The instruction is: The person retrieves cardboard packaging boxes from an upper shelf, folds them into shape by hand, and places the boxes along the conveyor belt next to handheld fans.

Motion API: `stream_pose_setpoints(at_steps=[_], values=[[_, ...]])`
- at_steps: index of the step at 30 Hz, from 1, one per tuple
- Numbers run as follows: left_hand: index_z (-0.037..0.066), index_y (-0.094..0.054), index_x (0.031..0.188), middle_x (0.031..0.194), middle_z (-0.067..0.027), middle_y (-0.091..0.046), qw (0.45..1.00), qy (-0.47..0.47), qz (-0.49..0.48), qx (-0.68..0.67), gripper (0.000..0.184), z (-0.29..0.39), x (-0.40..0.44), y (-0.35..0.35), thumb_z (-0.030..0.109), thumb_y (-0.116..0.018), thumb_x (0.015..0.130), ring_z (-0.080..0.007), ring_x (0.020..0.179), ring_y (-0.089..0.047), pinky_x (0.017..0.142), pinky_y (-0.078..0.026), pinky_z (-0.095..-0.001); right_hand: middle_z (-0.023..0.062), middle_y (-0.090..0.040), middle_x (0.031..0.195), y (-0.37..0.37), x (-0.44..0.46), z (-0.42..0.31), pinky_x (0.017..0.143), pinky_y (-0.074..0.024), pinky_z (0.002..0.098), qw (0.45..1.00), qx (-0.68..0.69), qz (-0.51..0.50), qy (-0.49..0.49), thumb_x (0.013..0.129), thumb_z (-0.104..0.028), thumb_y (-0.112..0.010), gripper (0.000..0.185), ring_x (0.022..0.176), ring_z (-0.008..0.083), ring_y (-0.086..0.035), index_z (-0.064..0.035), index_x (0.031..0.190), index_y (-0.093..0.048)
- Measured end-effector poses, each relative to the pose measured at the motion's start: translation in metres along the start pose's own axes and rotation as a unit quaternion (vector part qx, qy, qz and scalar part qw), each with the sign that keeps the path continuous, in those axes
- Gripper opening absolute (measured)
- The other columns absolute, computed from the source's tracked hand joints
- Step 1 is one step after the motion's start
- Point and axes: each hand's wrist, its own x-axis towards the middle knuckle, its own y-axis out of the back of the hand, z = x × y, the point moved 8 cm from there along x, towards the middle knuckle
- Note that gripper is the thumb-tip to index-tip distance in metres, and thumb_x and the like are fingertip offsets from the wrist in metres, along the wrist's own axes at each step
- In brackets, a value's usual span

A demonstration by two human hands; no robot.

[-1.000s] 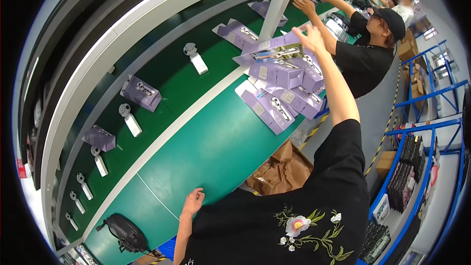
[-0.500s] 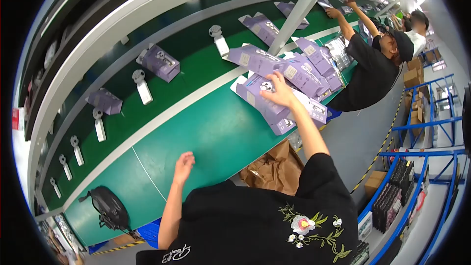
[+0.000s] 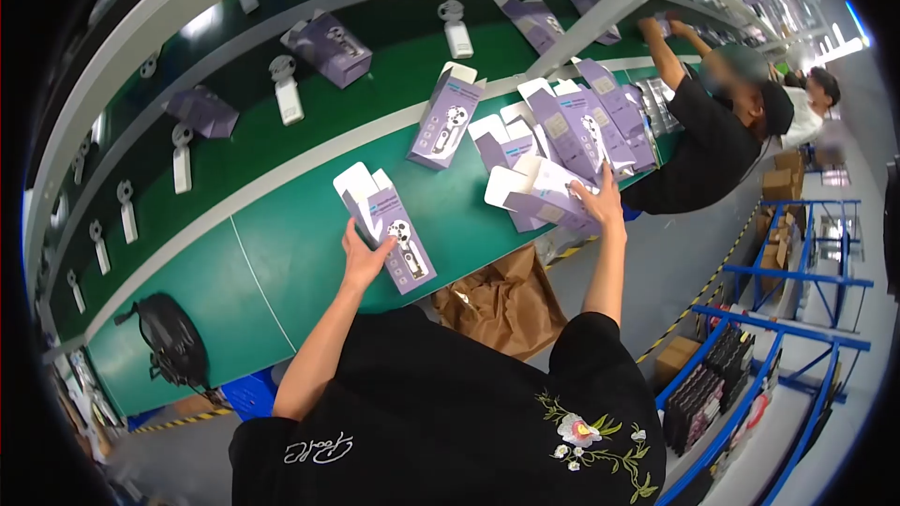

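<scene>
My left hand (image 3: 364, 258) is closed round the lower side of a purple printed carton (image 3: 398, 234), whose white top flaps stand up unfolded. The carton is held over the green tabletop near the front edge. My right hand (image 3: 602, 204) grips the right end of a second purple carton (image 3: 544, 195), which lies tilted with its open flaps to the left. Behind that one is a heap of similar cartons (image 3: 577, 131), partly overlapping. A single carton (image 3: 446, 120) with raised flaps sits near the white strip, between my hands and the belt.
On the dark green belt lie several white handheld devices with round heads (image 3: 286, 92) and purple cartons (image 3: 330, 49). A black bag (image 3: 169, 342) rests at the table's left. Brown paper (image 3: 506, 305) is below the front edge. A co-worker (image 3: 717, 145) stands at right, beyond a slanted white post (image 3: 619, 9).
My left hand, empty before, now holds a carton. My right hand has moved down and right onto another carton. One carton now stands apart from the heap. The view has shifted.
</scene>
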Motion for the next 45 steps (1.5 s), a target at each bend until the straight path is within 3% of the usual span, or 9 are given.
stream_pose_setpoints(at_steps=[4, 6, 10, 13, 16, 19, 26, 33, 45], values=[[0.006, -0.013, 0.143, 0.142, -0.0315, -0.015, 0.994, -0.084, 0.035, 0.054, 0.093, 0.010, -0.009, 0.001, 0.031, -0.073, 0.076, -0.0430, 0.132, -0.025, 0.107, -0.030, -0.0479, 0.0258, -0.041, 0.136, -0.044, -0.055, -0.011, 0.101, -0.0370, 0.0405, 0.973, 0.199, -0.115, 0.004, 0.072, -0.048, -0.070, 0.087, 0.122, 0.0388, -0.044, 0.0051, 0.133, -0.038], [0.007, -0.019, 0.143, 0.143, -0.0303, -0.017, 0.989, -0.116, 0.032, 0.086, 0.087, 0.027, -0.018, 0.009, 0.027, -0.072, 0.076, -0.0436, 0.133, -0.024, 0.107, -0.028, -0.0490, 0.0259, -0.043, 0.135, -0.049, -0.106, -0.096, 0.101, -0.0375, 0.0404, 0.909, 0.132, -0.395, -0.023, 0.074, -0.046, -0.070, 0.086, 0.123, 0.0377, -0.044, 0.0039, 0.136, -0.036], [0.010, -0.032, 0.139, 0.145, -0.0243, -0.022, 0.938, -0.266, 0.043, 0.216, 0.072, 0.071, -0.028, 0.016, 0.023, -0.068, 0.078, -0.0410, 0.135, -0.023, 0.110, -0.021, -0.0502, 0.0206, -0.047, 0.133, -0.122, -0.202, -0.201, 0.102, -0.0369, 0.0408, 0.877, 0.286, -0.363, 0.130, 0.079, -0.041, -0.066, 0.070, 0.123, 0.0340, -0.046, -0.0038, 0.134, -0.043], [0.012, -0.040, 0.135, 0.146, -0.0199, -0.025, 0.892, -0.340, 0.016, 0.297, 0.062, 0.079, -0.040, -0.002, 0.022, -0.065, 0.079, -0.0379, 0.136, -0.022, 0.111, -0.018, -0.0506, 0.0214, -0.051, 0.128, -0.106, -0.216, -0.228, 0.100, -0.0387, 0.0408, 0.869, 0.130, -0.425, 0.217, 0.079, -0.039, -0.066, 0.056, 0.118, 0.0358, -0.050, -0.0025, 0.121, -0.056], [0.012, -0.047, 0.131, 0.147, -0.0164, -0.025, 0.861, -0.362, -0.054, 0.352, 0.054, 0.068, -0.045, -0.022, 0.022, -0.061, 0.080, -0.0345, 0.137, -0.022, 0.111, -0.015, -0.0507, 0.0218, -0.056, 0.112, -0.049, -0.112, -0.181, 0.088, -0.0430, 0.0455, 0.970, 0.184, -0.098, 0.126, 0.078, -0.037, -0.066, 0.044, 0.102, 0.0384, -0.054, -0.0024, 0.106, -0.063], [0.012, -0.051, 0.128, 0.148, -0.0156, -0.026, 0.823, -0.364, -0.027, 0.436, 0.050, 0.050, -0.036, -0.009, 0.023, -0.058, 0.080, -0.0314, 0.138, -0.022, 0.111, -0.015, -0.0514, 0.0229, -0.049, 0.122, -0.027, -0.009, -0.101, 0.096, -0.0323, 0.0531, 0.991, 0.033, 0.091, 0.088, 0.076, -0.044, -0.066, 0.066, 0.117, 0.0395, -0.044, -0.0062, 0.127, -0.049], [0.010, -0.052, 0.126, 0.147, -0.0154, -0.027, 0.867, -0.291, 0.046, 0.401, 0.050, 0.010, -0.050, 0.057, 0.016, -0.060, 0.077, -0.0313, 0.137, -0.024, 0.111, -0.016, -0.0508, 0.0247, -0.033, 0.139, -0.050, 0.020, -0.032, 0.102, -0.0295, 0.0518, 0.992, -0.099, -0.075, 0.033, 0.068, -0.057, -0.068, 0.089, 0.127, 0.0414, -0.034, -0.0120, 0.138, -0.038], [0.009, -0.048, 0.128, 0.145, -0.0154, -0.031, 0.893, -0.242, 0.094, 0.368, 0.049, -0.027, -0.056, 0.131, 0.016, -0.059, 0.080, -0.0329, 0.137, -0.025, 0.111, -0.016, -0.0503, 0.0252, -0.042, 0.132, -0.103, -0.011, -0.007, 0.103, -0.0341, 0.0427, 0.956, 0.228, -0.142, 0.121, 0.068, -0.038, -0.076, 0.096, 0.123, 0.0408, -0.040, -0.0120, 0.145, -0.025], [0.007, -0.049, 0.126, 0.139, -0.0197, -0.037, 0.914, -0.246, 0.192, 0.259, 0.048, -0.011, -0.072, 0.152, 0.020, -0.062, 0.082, -0.0387, 0.132, -0.030, 0.109, -0.022, -0.0495, 0.0198, -0.042, 0.130, -0.061, -0.231, -0.280, 0.098, -0.0389, 0.0393, 0.888, 0.347, -0.259, 0.153, 0.070, -0.023, -0.073, 0.089, 0.118, 0.0316, -0.045, -0.0022, 0.143, -0.026]])
